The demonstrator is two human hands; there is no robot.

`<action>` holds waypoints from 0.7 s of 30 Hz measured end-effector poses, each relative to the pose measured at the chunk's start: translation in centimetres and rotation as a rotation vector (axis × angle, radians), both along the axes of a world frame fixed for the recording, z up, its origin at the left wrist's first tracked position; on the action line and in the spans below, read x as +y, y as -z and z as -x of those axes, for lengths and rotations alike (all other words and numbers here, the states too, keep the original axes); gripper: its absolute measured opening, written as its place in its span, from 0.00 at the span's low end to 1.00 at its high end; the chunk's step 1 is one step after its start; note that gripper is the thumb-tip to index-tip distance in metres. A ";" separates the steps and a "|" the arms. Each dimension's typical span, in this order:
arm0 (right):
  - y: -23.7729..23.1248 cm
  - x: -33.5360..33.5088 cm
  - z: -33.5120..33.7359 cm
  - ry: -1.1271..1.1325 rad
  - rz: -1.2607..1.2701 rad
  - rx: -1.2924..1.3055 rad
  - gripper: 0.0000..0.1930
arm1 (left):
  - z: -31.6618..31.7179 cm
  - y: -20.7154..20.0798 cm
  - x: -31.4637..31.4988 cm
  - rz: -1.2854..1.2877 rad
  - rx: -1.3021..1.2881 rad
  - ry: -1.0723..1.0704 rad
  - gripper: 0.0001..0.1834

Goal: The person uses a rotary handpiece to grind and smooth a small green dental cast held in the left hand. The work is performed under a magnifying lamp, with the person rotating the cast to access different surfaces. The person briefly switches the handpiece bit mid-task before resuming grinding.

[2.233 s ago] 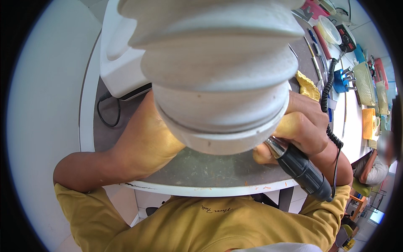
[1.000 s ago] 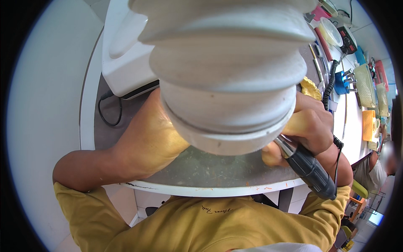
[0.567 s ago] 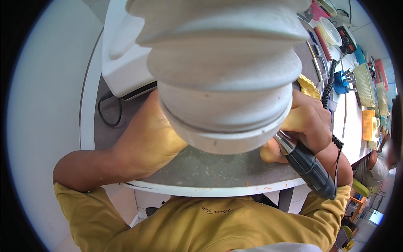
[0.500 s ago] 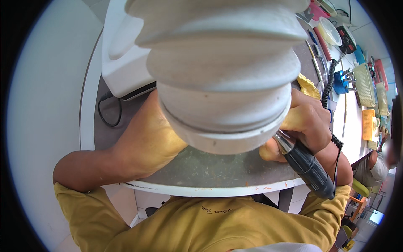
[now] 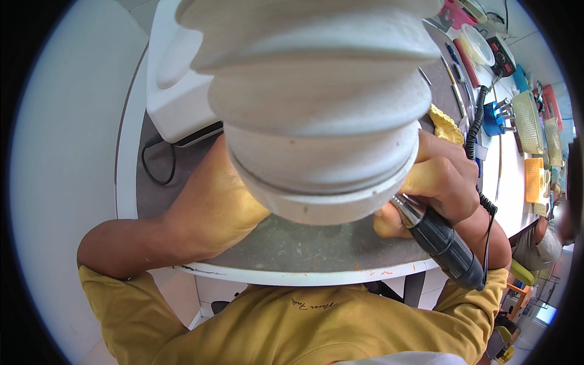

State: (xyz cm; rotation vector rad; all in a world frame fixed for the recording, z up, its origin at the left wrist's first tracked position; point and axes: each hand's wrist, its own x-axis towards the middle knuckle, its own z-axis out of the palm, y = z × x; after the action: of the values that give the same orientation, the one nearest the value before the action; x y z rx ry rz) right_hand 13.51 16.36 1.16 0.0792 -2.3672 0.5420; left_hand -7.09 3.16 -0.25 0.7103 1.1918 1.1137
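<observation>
A wide ribbed white hose (image 5: 322, 103) hangs over the middle of the grey work surface (image 5: 304, 246) and hides whatever lies beneath its mouth. My right hand (image 5: 447, 182) is closed around a black rotary handpiece (image 5: 447, 246), whose metal nose points up and left under the hose rim. The handpiece tip is out of sight. From the left my left hand (image 5: 234, 194) reaches in under the hose. Only its back and wrist show; the fingers, and anything in them, are covered.
A white machine (image 5: 182, 91) with a black cable (image 5: 173, 167) stands at the left. Rightward lie a scalloped yellow piece (image 5: 446, 126), thin tools (image 5: 457, 91), a coiled black cord (image 5: 477, 118), a blue bur holder (image 5: 494, 118) and baskets (image 5: 528, 121). Another person (image 5: 541, 243) sits at far right.
The hose has shifted slightly left in the picture, uncovering a thin tool by its right side. My right hand and the handpiece have moved a little left; my left hand has barely changed.
</observation>
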 end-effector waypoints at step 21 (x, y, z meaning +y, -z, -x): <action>0.8 0.2 0.1 -0.013 -0.001 0.109 0.12 | 0.2 -0.6 0.2 -0.051 0.216 0.097 0.20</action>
State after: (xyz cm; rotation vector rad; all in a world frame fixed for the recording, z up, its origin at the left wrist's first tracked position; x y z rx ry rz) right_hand 13.38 16.57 0.36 0.1214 -2.2621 0.5290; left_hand -7.32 3.38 0.30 0.9368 1.2991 1.0081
